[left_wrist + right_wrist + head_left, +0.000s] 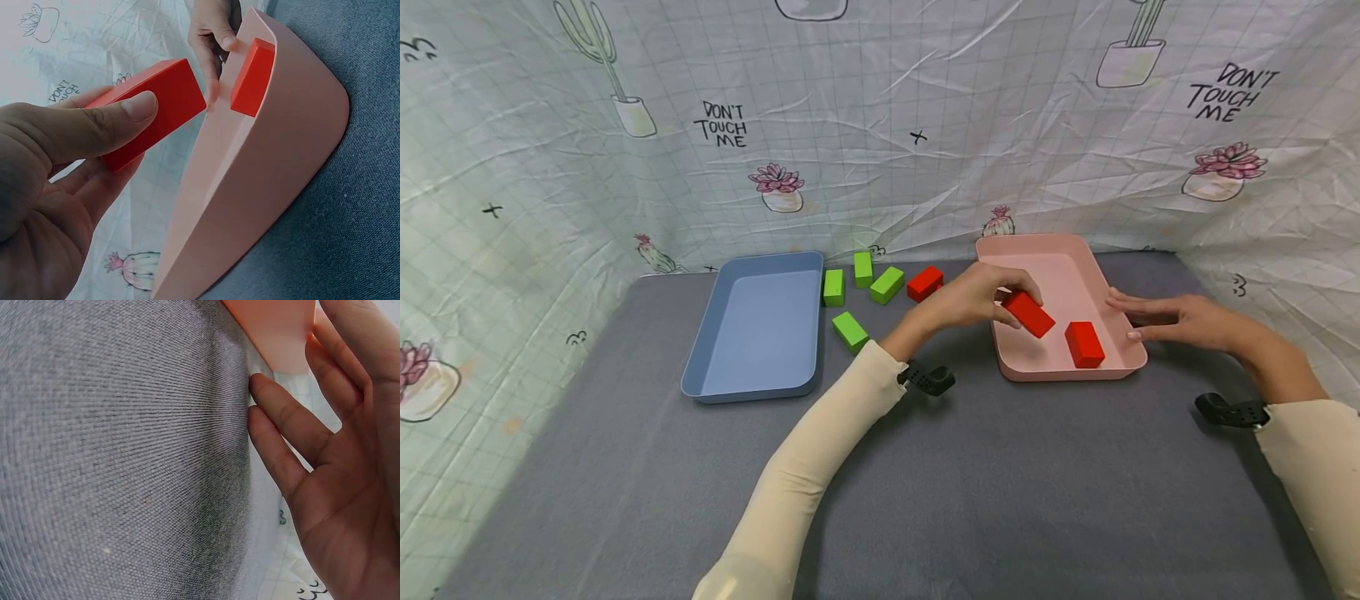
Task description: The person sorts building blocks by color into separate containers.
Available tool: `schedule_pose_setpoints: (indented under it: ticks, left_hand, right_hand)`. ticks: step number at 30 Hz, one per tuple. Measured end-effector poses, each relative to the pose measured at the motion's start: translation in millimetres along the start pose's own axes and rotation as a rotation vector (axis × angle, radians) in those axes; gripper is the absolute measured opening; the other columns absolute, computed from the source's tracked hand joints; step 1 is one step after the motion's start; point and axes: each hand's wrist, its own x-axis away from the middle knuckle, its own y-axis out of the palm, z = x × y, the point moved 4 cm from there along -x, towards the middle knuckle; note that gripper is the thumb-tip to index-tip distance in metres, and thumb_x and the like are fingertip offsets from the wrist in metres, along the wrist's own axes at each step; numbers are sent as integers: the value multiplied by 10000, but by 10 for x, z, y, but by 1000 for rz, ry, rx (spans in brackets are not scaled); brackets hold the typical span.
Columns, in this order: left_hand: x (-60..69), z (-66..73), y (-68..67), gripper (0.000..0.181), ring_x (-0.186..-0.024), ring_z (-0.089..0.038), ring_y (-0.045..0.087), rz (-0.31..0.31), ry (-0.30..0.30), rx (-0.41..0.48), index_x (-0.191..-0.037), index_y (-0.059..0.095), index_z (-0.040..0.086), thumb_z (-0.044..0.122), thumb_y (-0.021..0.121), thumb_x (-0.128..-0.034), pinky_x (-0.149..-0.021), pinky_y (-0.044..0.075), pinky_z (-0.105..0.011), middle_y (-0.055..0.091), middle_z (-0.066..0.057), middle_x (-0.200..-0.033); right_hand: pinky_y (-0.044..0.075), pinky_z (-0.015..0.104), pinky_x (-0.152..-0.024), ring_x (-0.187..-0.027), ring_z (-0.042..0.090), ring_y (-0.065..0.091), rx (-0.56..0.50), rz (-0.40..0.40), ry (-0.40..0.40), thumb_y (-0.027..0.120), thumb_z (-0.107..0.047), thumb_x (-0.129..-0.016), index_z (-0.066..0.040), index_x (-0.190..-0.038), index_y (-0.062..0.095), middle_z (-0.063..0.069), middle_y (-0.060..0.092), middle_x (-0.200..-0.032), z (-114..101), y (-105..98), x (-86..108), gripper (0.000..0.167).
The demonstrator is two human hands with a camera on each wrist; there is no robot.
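Note:
The left hand [973,298] pinches a red block [1028,314] over the left part of the pink tray [1067,374]. In the left wrist view the thumb of the left hand [81,144] lies on one face of the held block [172,100], fingers behind it. Another red block [1085,345] lies inside the tray, near its front right corner. At the tray's right wall, the right hand [1187,321] rests with its fingertips on the rim. The right wrist view has the right hand [331,444] with fingers extended beside the tray [284,337].
A blue tray [752,394] stands at the left with nothing in it. Between the trays lie several green blocks [851,332] and one red block [924,284]. A printed cloth [865,100] hangs behind the grey table surface [970,500].

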Motion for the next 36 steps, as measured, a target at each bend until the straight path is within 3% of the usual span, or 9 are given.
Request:
schedule_pose_setpoints:
  ticks: [5, 12, 18, 30, 36]
  left_hand:
    - [-44, -20, 16, 330, -945, -124, 636, -38, -6, 11, -1106, 685, 21, -59, 814, -814, -886, 519, -186, 679, -55, -1087]
    - [-105, -92, 51, 311, -925, -154, 626, -146, -9, 13, -1099, 667, 2, -73, 795, -826, -870, 513, -204, 674, -80, -1058]
    - [-150, -125, 47, 325, -912, -146, 626, -198, -5, -21, -1118, 680, 13, -35, 812, -825, -860, 512, -202, 691, -68, -1055]
    - [-323, -225, 36, 314, -1029, -160, 654, -304, -64, 160, -1125, 691, 5, -79, 780, -836, -936, 520, -234, 692, -73, -1101]
    - [-402, -266, 16, 332, -1044, -168, 646, -339, -65, 140, -1105, 703, 2, -140, 770, -813, -954, 506, -228, 690, -77, -1104]
  right_hand:
    - [287, 564, -1059, -1469, 336, 293, 0, -2, 5, 753, -379, -923, -324, -1537, 464, 10, 303, -1637, 16, -4, -8, 681]
    - [271, 641, -1069, -1473, 433, 264, -18, -20, 4, 743, -362, -933, -311, -1546, 450, 79, 280, -1641, 25, 4, -18, 681]
    - [272, 656, -1070, -1472, 450, 263, -20, -22, 6, 741, -367, -933, -305, -1545, 452, 96, 278, -1639, 10, 5, -16, 679]
    - [290, 609, -1070, -1460, 402, 292, -4, -7, 9, 744, -376, -931, -320, -1542, 455, 63, 296, -1634, 15, 2, -20, 678]
    - [289, 613, -1062, -1459, 409, 299, 8, 1, 6, 749, -376, -926, -314, -1535, 466, 63, 306, -1628, 7, -3, -26, 674]
